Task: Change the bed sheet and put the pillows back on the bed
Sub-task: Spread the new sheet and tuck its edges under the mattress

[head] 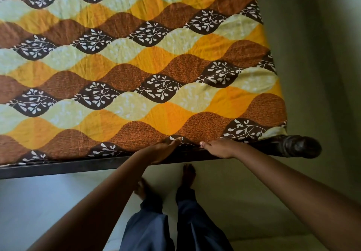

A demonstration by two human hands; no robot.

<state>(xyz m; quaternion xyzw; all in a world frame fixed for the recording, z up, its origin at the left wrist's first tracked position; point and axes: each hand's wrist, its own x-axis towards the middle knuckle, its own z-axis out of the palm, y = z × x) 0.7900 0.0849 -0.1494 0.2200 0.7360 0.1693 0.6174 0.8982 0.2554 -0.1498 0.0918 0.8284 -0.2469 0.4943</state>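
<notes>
A patterned bed sheet (148,71) in yellow, brown and pale green waves covers the mattress, lying mostly flat. Both my hands are at its near edge, close to the bed's right corner. My left hand (163,151) has its thumb on top of the sheet edge and its fingers underneath, pinching the cloth. A little to the right, my right hand (218,149) grips the same edge, with the thumb showing and the fingers hidden below the mattress edge. The sheet puckers slightly between the two hands. No pillows are in view.
The dark wooden bed frame (78,166) runs along the near side and ends in a rounded corner post (300,146). A greenish wall (322,55) stands close on the right. My bare feet (187,174) are on the pale floor (48,202) against the frame.
</notes>
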